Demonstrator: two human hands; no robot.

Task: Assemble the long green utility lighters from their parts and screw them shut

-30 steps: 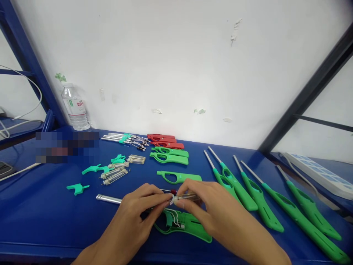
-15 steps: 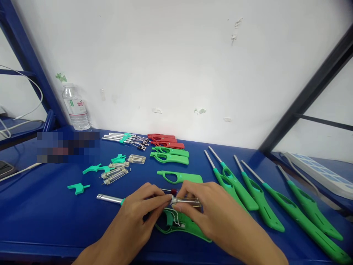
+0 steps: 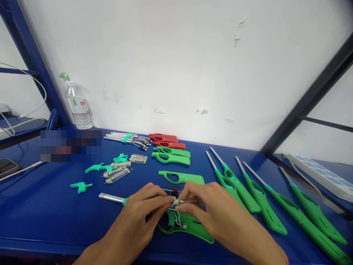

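Observation:
My right hand [image 3: 204,204] grips a clear lighter fuel tank [image 3: 189,201] between thumb and fingers, its white valve end pointing left. At that end my left hand [image 3: 151,208] is closed in a pinch; whatever small part its fingertips hold is hidden. Below both hands lies an open green lighter shell half [image 3: 197,231] with a teal trigger [image 3: 171,219] and white wires [image 3: 178,218] in it. A metal lighter tube [image 3: 111,198] sticks out to the left from under my left hand. Behind the hands, a screwdriver [image 3: 175,191] with a dark red handle is partly covered.
Several assembled green lighters [image 3: 261,206] lie at right. Green shell halves [image 3: 176,158] and red ones [image 3: 165,138] are behind, beside metal tubes with wires [image 3: 121,137]. Spare fuel tanks [image 3: 118,175] and teal triggers [image 3: 81,187] lie left. A water bottle [image 3: 79,108] stands by the wall.
The whole scene sits slightly farther right in the picture as the camera shifts. Both hands keep nearly the same pose at the fuel tank.

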